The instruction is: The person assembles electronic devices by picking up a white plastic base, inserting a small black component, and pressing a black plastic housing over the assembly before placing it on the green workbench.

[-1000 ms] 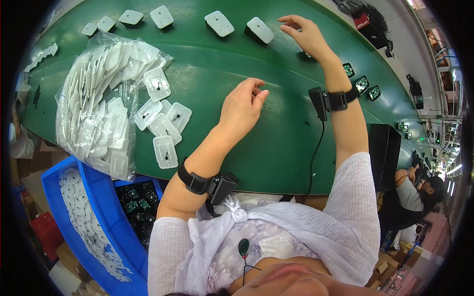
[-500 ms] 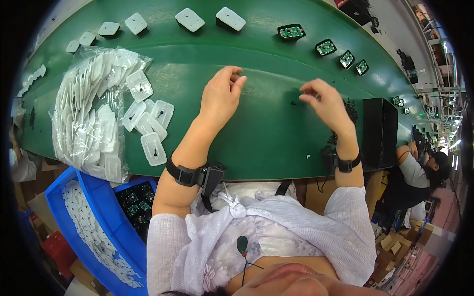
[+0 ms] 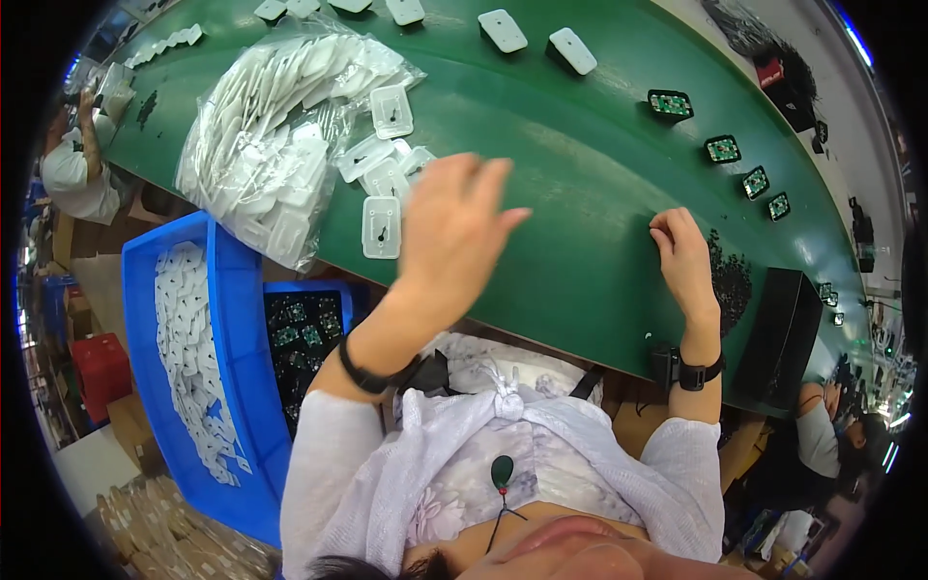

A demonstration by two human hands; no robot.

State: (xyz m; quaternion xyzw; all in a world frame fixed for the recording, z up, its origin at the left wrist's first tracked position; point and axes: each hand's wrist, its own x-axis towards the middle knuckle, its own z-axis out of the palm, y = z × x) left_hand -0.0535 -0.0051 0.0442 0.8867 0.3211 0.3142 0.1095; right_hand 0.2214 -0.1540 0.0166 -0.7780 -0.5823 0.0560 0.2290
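Over the green table [image 3: 570,242], my left hand [image 3: 452,227] hovers with its fingers apart and nothing seen in it. It is just right of a loose group of translucent white plastic covers, one of them a cover [image 3: 382,228] with a small black part at its middle. The hand hides part of that group. Near the table's right side my right hand [image 3: 682,263] has thumb and fingertips pinched together; whatever is between them is too small to see. Beside it lies a scattered heap of tiny black parts [image 3: 732,285].
A clear bag of white covers [image 3: 266,174] lies left. White-topped black housings [image 3: 503,31] and open ones with green circuit boards [image 3: 722,149] line the far side. A black box [image 3: 778,338] stands right, blue bins [image 3: 237,338] lower left. Other people [image 3: 82,174] sit nearby.
The view has turned, so the table appears shifted right. My left hand has moved closer to the loose covers, with fingers spread. My right hand's fingers have come together beside the black parts.
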